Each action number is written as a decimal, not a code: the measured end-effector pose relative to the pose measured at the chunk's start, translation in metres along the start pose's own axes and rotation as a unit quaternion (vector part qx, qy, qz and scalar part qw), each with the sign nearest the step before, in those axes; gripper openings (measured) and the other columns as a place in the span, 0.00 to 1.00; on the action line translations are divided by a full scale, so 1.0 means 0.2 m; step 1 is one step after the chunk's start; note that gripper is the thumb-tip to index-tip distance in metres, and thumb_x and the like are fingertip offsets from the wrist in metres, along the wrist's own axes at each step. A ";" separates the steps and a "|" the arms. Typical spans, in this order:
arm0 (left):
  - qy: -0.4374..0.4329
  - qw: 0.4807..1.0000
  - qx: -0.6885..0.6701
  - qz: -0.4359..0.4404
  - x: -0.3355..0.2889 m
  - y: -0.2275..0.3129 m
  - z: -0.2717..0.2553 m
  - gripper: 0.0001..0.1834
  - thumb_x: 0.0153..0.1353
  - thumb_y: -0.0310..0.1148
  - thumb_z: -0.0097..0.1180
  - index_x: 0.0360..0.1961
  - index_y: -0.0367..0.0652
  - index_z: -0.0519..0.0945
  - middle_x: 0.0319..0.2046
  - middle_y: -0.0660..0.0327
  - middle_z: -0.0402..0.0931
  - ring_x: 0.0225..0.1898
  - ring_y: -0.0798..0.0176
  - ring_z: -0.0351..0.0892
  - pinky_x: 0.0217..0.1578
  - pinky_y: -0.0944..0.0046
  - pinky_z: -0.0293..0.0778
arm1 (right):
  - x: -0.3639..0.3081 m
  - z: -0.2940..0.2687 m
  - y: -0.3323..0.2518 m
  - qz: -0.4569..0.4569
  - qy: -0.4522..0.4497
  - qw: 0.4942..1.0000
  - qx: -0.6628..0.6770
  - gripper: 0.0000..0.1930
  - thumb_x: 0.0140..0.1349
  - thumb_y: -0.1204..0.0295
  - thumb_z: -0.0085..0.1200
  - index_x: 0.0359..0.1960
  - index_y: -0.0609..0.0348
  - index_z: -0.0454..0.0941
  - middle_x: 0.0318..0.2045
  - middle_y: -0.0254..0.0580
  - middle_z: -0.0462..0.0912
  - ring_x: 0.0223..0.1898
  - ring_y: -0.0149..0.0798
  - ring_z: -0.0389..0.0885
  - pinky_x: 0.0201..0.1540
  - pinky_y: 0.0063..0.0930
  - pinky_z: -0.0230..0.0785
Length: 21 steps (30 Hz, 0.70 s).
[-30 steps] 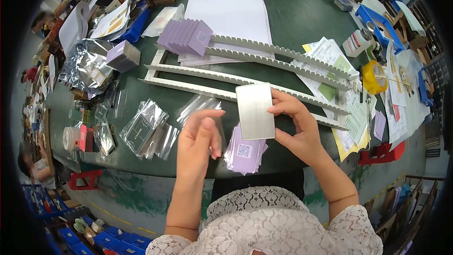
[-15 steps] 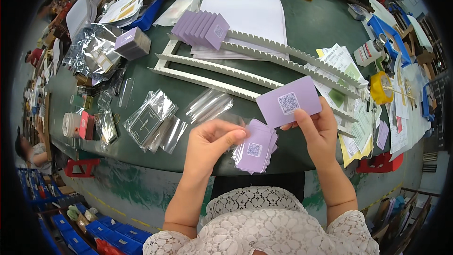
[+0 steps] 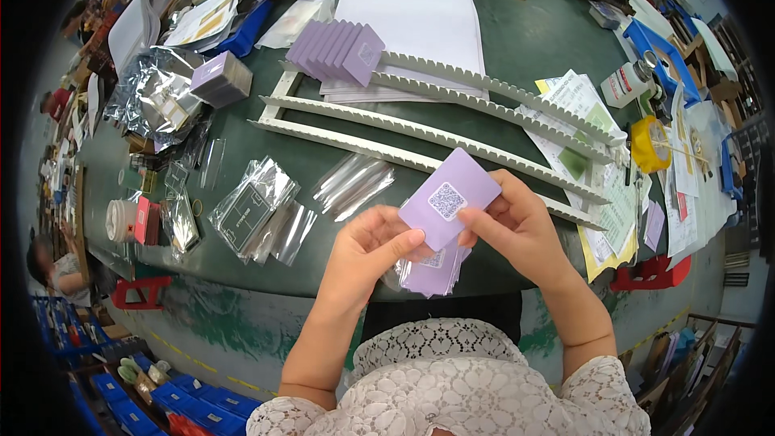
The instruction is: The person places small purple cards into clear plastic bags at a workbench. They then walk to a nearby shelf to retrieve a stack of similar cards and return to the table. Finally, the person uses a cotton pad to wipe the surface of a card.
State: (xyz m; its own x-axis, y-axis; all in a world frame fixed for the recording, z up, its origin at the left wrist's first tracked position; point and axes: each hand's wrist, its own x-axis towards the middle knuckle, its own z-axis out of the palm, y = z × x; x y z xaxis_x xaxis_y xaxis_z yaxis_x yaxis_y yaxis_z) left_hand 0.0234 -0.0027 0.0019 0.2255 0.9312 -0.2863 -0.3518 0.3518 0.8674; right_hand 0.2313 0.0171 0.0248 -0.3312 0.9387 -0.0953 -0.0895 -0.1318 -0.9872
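Observation:
A purple card (image 3: 472, 182) with a square code is held at a tilt between my two hands. My right hand (image 3: 521, 230) pinches its right edge, thumb on top. My left hand (image 3: 367, 254) grips the lower left corner between thumb and curled fingers; whether clear film is also in that grip cannot be made out. Just below, partly covered by the held card, lies a loose pile of similar purple cards (image 3: 432, 278) at the table's near edge. Beyond my hands stands a white notched rack (image 3: 347, 117), with several purple cards (image 3: 359, 56) leaning in its far left end.
Left of my hands lie clear plastic sleeves (image 3: 351, 184) and a bagged dark green pack (image 3: 246, 216). A block of cards (image 3: 222, 81) stands farther back, near crumpled plastic (image 3: 133, 101). At right are papers (image 3: 617, 218), yellow tape (image 3: 650, 145) and a bottle (image 3: 626, 85).
My right hand has brought the card left and nearer, turning it, over the pile. My left hand, earlier pinching beside the pile, now meets the card's corner.

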 end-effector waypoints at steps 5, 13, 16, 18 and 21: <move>-0.011 0.999 0.037 -0.007 -0.01 0.02 0.01 0.08 0.58 0.25 0.62 0.37 0.37 0.77 0.32 0.59 0.82 0.35 0.70 0.81 0.35 0.72 0.75 | -0.02 0.01 -0.01 -0.038 0.015 0.990 -0.136 0.23 0.63 0.76 0.54 0.60 0.59 0.68 0.33 0.36 0.80 0.28 0.25 0.76 0.34 0.20 0.69; -0.057 0.994 0.082 0.044 -0.03 -0.05 0.00 0.10 0.60 0.25 0.61 0.42 0.36 0.77 0.35 0.64 0.78 0.35 0.76 0.75 0.35 0.75 0.71 | -0.11 0.04 0.03 0.017 -0.063 0.986 -0.154 0.22 0.62 0.76 0.55 0.59 0.55 0.72 0.28 0.39 0.77 0.26 0.26 0.72 0.30 0.24 0.68; 0.122 0.975 0.132 0.132 0.00 0.01 -0.04 0.11 0.60 0.25 0.59 0.43 0.35 0.76 0.36 0.60 0.79 0.32 0.74 0.77 0.29 0.76 0.70 | -0.06 0.00 0.00 -0.020 -0.015 0.951 -0.309 0.22 0.60 0.75 0.58 0.58 0.56 0.72 0.21 0.34 0.72 0.23 0.24 0.67 0.28 0.21 0.65; 0.134 0.975 0.113 0.134 0.00 0.04 -0.13 0.13 0.61 0.25 0.56 0.46 0.35 0.74 0.34 0.59 0.77 0.29 0.71 0.77 0.21 0.77 0.67 | 0.09 0.01 -0.06 -0.095 0.031 0.931 -0.351 0.21 0.57 0.74 0.61 0.53 0.58 0.74 0.18 0.31 0.67 0.20 0.24 0.64 0.26 0.20 0.62; 0.053 0.996 0.048 0.049 -0.05 0.06 -0.15 0.14 0.61 0.24 0.54 0.49 0.34 0.72 0.32 0.57 0.76 0.25 0.69 0.77 0.16 0.77 0.65 | 0.48 0.05 -0.13 -0.222 0.037 0.888 -0.401 0.24 0.56 0.69 0.62 0.53 0.60 0.71 0.34 0.42 0.74 0.35 0.38 0.72 0.42 0.32 0.67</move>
State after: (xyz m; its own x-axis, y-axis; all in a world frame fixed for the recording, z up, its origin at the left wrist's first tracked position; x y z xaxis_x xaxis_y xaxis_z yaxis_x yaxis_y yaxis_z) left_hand -0.0093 -0.0053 0.0027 0.0963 0.9671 -0.2353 -0.2781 0.2532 0.9266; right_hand 0.1917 0.1067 0.0419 -0.3657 0.8638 0.3466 0.5118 0.4977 -0.7003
